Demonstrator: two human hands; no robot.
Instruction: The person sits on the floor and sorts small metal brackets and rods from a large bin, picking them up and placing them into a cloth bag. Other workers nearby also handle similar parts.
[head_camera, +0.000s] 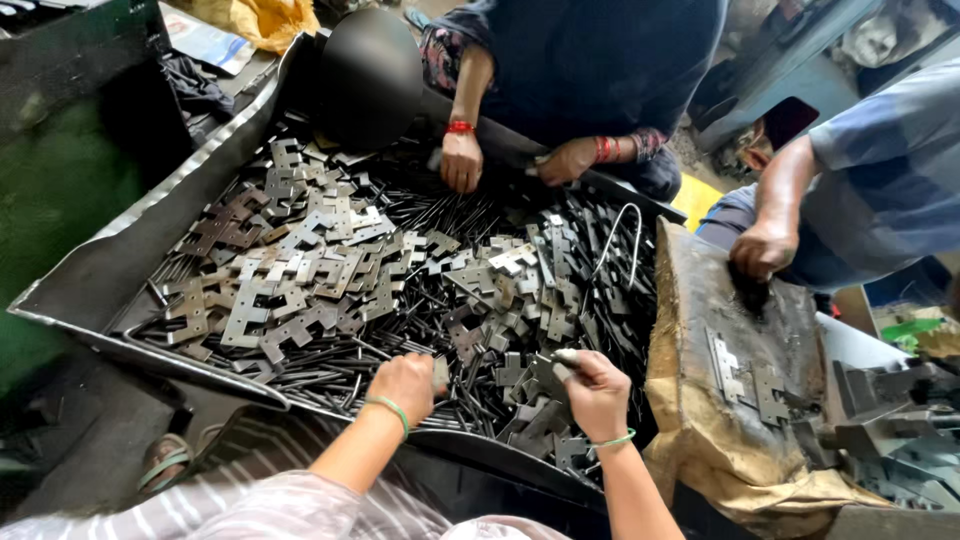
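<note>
While hands (598, 392) sort, hinge plates (300, 270) everywhere

Grey metal hinge plates (330, 270), heaped loose in tray (90, 270)

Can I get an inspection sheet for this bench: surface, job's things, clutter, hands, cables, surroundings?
Surface: large dark metal tray, floor heaped over with parts.
Job's things: pale hinge leaves piled at the tray's left; thin dark pins spread through the middle.
Clutter: bent wire loop on the pile; brown sack at the right with two hinge leaves on it.
Hands: left hand closed on a small part; right hand holds a hinge piece at its fingers.
Cables: nothing seen.
Surroundings: one person's hands at the far rim; another person's hand on the sack; grey metal fixture far right.
</note>
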